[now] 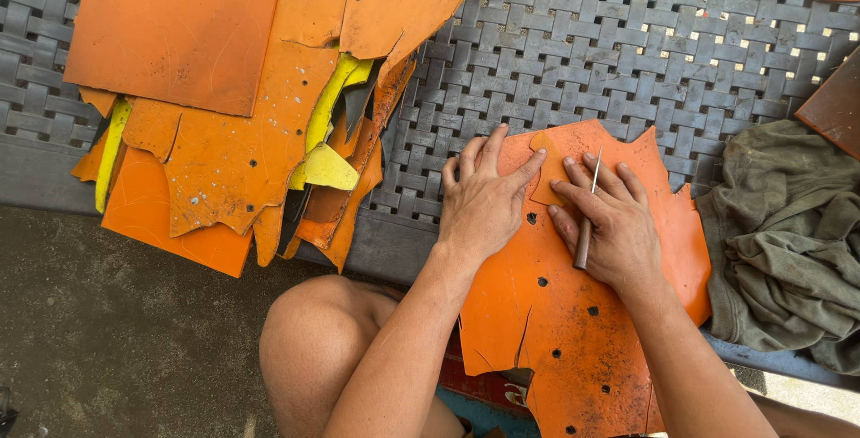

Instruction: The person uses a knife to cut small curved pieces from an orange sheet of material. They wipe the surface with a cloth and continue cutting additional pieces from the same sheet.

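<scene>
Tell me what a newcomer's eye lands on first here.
The big orange sheet with punched holes at centre, pressed flat by the left hand while the right hand holds a thin knife on it. At upper left, a ragged pile of orange and yellow offcuts.

A grey woven bench (627, 53) stands on a grey concrete floor (116, 330) in daylight.

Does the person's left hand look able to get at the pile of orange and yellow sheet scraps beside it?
Probably yes: the left hand rests flat on the orange holed sheet, holding nothing, and only bare woven bench lies between it and the pile of orange and yellow sheet scraps.
</scene>
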